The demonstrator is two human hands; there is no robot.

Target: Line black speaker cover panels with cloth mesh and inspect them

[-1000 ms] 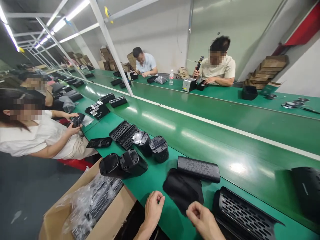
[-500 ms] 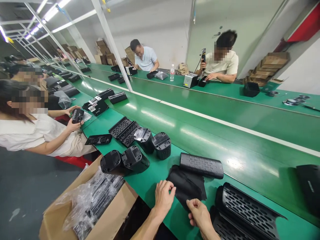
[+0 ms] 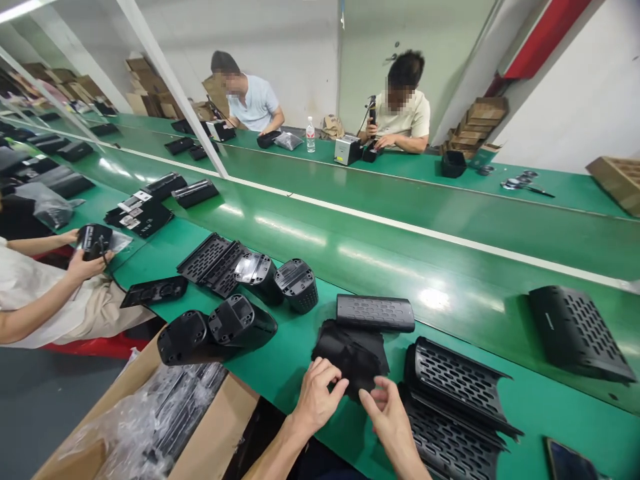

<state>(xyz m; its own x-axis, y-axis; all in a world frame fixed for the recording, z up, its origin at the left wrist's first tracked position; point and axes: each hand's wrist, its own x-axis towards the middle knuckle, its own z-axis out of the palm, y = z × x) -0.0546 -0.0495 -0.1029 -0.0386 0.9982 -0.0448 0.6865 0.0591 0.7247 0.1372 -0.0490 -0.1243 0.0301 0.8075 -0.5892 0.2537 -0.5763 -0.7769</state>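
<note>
The black cloth (image 3: 353, 353) lies crumpled on the green counter (image 3: 287, 380), against the near side of a slotted black casing (image 3: 375, 313); the left hand (image 3: 319, 395) is at its near-left edge, grip loosely curled and partly open; the right hand (image 3: 389, 413) is at its near-right edge, thumb and fingers parted; whether either pinches fabric, one cannot tell; perforated black panels (image 3: 457, 380) sit to the right.

I count, left of my left hand (image 3: 320, 395): four black housings (image 3: 235, 320), two perforated panels (image 3: 206, 259), one open carton (image 3: 223, 427). Right of my right hand (image 3: 391, 415): two perforated shells (image 3: 457, 377) visible, one smartphone (image 3: 570, 461). Beyond both: one perforated cover (image 3: 375, 314), one water bottle (image 3: 311, 137). Black fabric (image 3: 353, 350) at my fingertips: layer count unreadable.
</note>
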